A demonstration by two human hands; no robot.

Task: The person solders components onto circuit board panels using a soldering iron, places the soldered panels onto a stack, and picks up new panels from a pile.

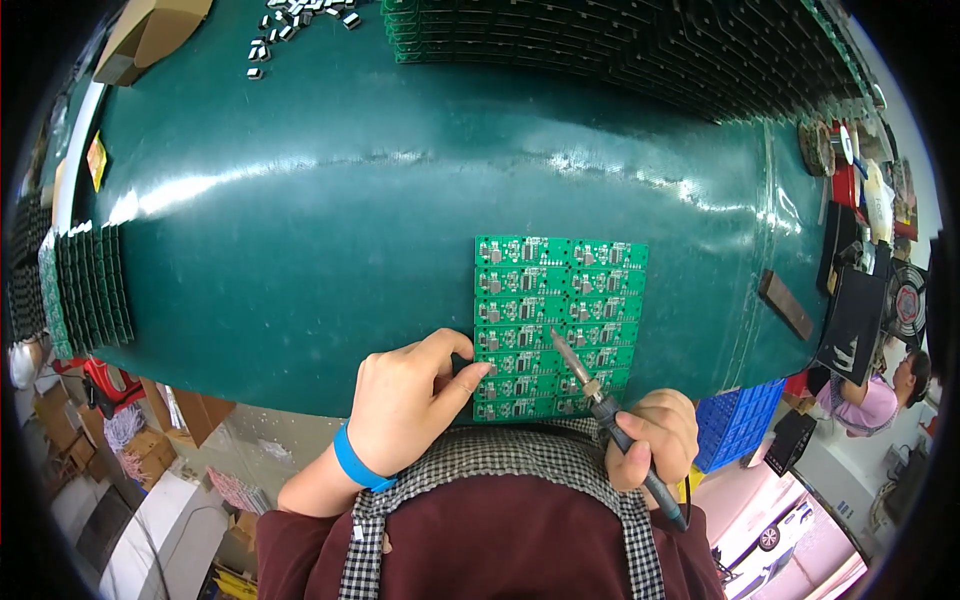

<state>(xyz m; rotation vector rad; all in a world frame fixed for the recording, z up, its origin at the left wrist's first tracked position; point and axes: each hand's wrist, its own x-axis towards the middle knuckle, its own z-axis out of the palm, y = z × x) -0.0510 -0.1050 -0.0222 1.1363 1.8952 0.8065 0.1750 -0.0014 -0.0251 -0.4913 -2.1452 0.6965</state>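
A green circuit board panel [520, 365], made up of many small identical boards with chips on them, lies flat at the table's front edge. My left hand [400, 395], with a blue band at the wrist, grips its left edge between thumb and curled fingers. In my right hand [660, 430] is a soldering iron [598, 400], held like a pen with its handle slanting down to the right. The iron's metal tip points up-left over the middle of the panel; whether it touches a board I cannot tell.
Stacked green boards [620, 45] stand along the far right, with another stack [92, 285] at left. Small metal parts [290, 25] lie beside a cardboard box [150, 40]. A dark bar [786, 305] rests right. Beyond are a blue crate [738, 425] and another person [870, 400].
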